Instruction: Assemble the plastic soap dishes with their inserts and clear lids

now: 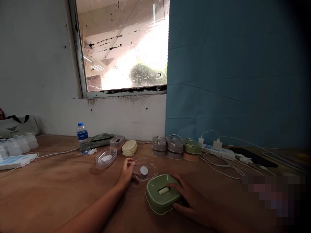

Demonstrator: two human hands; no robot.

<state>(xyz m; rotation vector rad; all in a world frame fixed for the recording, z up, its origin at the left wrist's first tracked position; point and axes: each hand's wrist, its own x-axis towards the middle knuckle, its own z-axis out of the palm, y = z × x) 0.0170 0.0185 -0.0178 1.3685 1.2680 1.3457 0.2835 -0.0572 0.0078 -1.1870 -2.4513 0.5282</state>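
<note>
My left hand [128,171] pinches the left edge of a clear plastic lid [151,168] that has a round white sticker on it. Just in front of that lid, a green lunch box [157,200] with a pale handle piece on top rests on the table. Fingers of my right hand [186,194] wrap round its right side, one of them reaching over the top to the handle piece. A stack of clear plastic lids [107,155], also with a white sticker, lies left of my left hand. Behind them are cream lids [130,148] in a pile.
Along the back stand two grey lunch boxes [159,147] and a green-and-orange one [191,149], with a grey box [117,142], a pouch [102,139] and a water bottle [83,139]. White cables [223,168] trail from a power strip [220,151] at right. Several white bottles [18,144] stand far left.
</note>
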